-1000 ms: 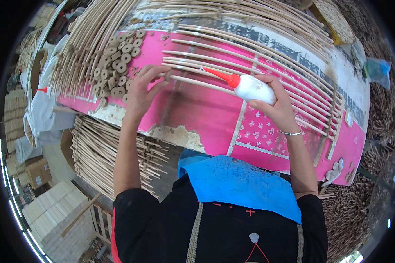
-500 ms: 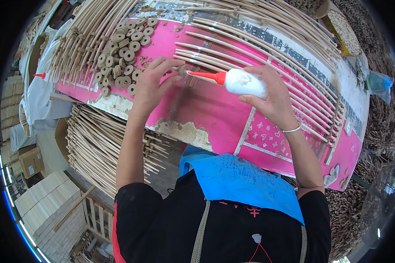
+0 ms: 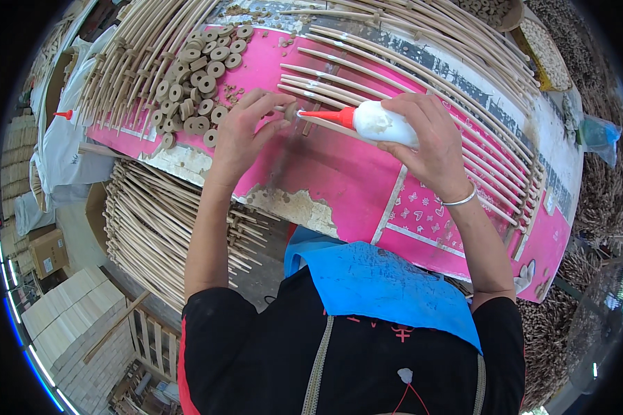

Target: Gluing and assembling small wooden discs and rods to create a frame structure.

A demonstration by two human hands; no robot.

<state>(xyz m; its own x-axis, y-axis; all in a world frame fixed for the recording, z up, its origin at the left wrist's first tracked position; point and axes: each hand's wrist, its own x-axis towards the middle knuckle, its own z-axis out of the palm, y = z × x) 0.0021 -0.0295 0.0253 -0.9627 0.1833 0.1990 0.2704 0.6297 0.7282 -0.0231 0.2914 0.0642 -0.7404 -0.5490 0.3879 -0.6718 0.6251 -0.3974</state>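
In the head view, the right hand (image 3: 429, 135), just right of centre in the upper half, is wrapped closed around a white glue bottle (image 3: 384, 124) whose red nozzle (image 3: 329, 115) points left. The left hand (image 3: 246, 131), left of centre, pinches a small wooden ring (image 3: 290, 111) between thumb and fingertips, right at the nozzle's tip. Both hands hover over a pink table cover (image 3: 339, 173) printed with pale hearts in a white-lined panel at centre right; its front edge is worn to a chipped cream patch. A silver bangle (image 3: 460, 200) circles the right wrist. A heap of tan wooden rings (image 3: 197, 83) lies in the upper left, just beside the left hand. Long pale wooden rods (image 3: 422, 76) fan across the top and right. A brown cardboard box (image 3: 47, 252) sits at the far left edge, above stacked pale boards (image 3: 76, 318) at lower left. A blue cloth (image 3: 381, 283) hangs at lower centre.
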